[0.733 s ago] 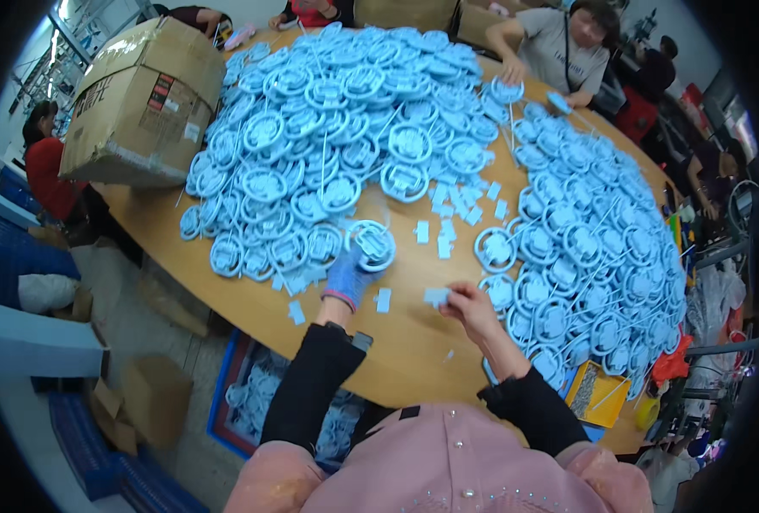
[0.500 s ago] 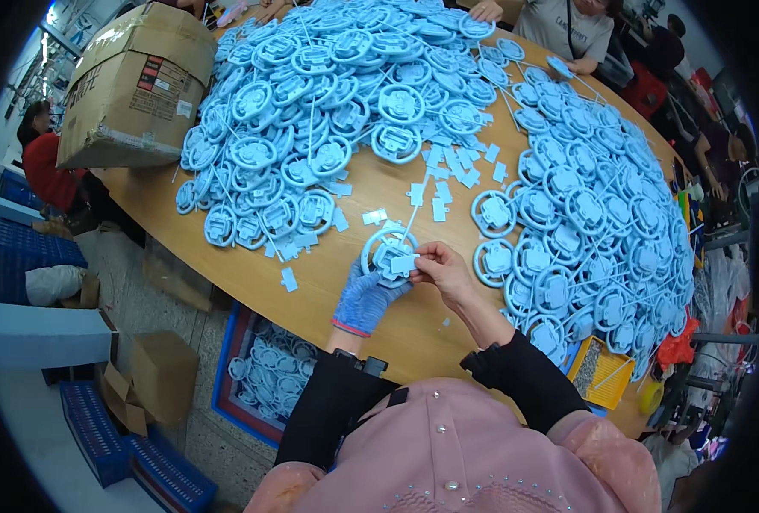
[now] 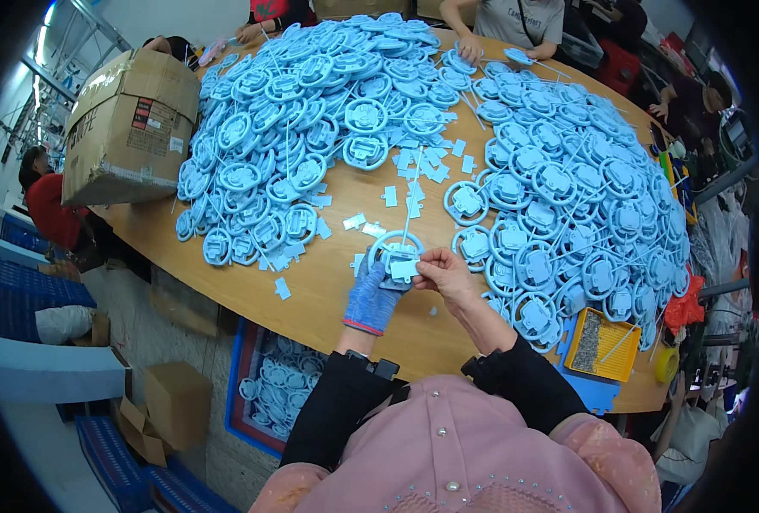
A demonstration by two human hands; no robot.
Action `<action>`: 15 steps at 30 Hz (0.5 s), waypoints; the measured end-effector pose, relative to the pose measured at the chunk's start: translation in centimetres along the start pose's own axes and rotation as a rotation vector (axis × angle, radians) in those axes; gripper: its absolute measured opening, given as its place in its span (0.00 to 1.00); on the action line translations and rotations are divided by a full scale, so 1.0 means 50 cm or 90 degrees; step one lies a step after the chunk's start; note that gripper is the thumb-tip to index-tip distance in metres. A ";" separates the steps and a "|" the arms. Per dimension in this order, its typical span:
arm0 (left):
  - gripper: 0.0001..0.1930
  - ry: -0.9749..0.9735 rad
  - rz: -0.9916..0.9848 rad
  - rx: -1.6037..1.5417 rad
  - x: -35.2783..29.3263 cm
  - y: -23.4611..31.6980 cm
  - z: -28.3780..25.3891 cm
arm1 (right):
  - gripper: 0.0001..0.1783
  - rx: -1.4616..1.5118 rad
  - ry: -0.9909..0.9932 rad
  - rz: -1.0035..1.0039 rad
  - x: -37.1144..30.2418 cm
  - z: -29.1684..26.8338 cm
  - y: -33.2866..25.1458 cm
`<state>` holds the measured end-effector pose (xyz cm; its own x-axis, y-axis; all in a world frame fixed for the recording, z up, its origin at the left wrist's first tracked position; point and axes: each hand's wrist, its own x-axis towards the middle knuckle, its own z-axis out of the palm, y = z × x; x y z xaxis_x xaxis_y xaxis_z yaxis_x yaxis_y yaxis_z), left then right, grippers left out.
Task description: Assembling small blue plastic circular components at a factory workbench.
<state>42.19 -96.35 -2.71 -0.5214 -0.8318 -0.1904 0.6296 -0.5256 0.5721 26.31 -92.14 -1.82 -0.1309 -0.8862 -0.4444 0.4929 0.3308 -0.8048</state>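
Note:
My left hand [image 3: 371,297], in a blue glove, grips a light-blue plastic ring-shaped part [image 3: 391,251] with a thin stick pointing away from me. Bare, my right hand [image 3: 448,278] pinches a small light-blue rectangular plate [image 3: 404,269] by its right edge. That plate lies over the middle of the ring-shaped part; whether it is seated cannot be seen. Just beyond my hands, loose plates [image 3: 373,229] rest on the wooden table [image 3: 320,295]. Similar ring-shaped parts form a tall heap [image 3: 281,120] at the far left and another heap [image 3: 567,188] on the right.
A cardboard box [image 3: 127,128] stands at the table's left edge. Near the right edge sits a yellow tray [image 3: 626,352] with small metal pieces. Below the table, a blue-rimmed crate [image 3: 235,376] holds more parts. Across the table is another person's hand [image 3: 469,50].
The view has shifted, so the table and heaps sit differently in the picture. Both hands keep their hold, with the plate still over the ring-shaped part. The person across has moved an arm.

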 end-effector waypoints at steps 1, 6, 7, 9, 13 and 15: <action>0.24 0.022 0.017 0.016 -0.003 -0.002 0.016 | 0.09 0.018 0.025 0.001 -0.001 -0.002 0.001; 0.25 0.054 -0.031 0.082 0.025 -0.007 -0.002 | 0.09 0.015 0.062 0.009 0.012 -0.008 -0.003; 0.27 0.063 -0.035 0.116 0.035 -0.007 -0.004 | 0.10 0.000 0.057 0.014 0.018 -0.009 -0.004; 0.28 0.041 -0.037 0.103 0.046 -0.001 -0.009 | 0.12 -0.013 0.059 0.020 0.025 -0.009 -0.007; 0.32 0.069 -0.018 0.116 0.067 -0.004 0.016 | 0.19 -0.072 0.082 -0.008 0.036 -0.018 -0.020; 0.35 0.054 -0.020 0.174 0.070 -0.004 -0.003 | 0.21 -0.046 0.042 0.015 0.040 -0.032 -0.023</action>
<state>40.30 -99.18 -3.60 -0.4805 -0.8342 -0.2707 0.4298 -0.4931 0.7564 24.12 -93.78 -2.43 -0.1778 -0.8553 -0.4867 0.4341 0.3757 -0.8188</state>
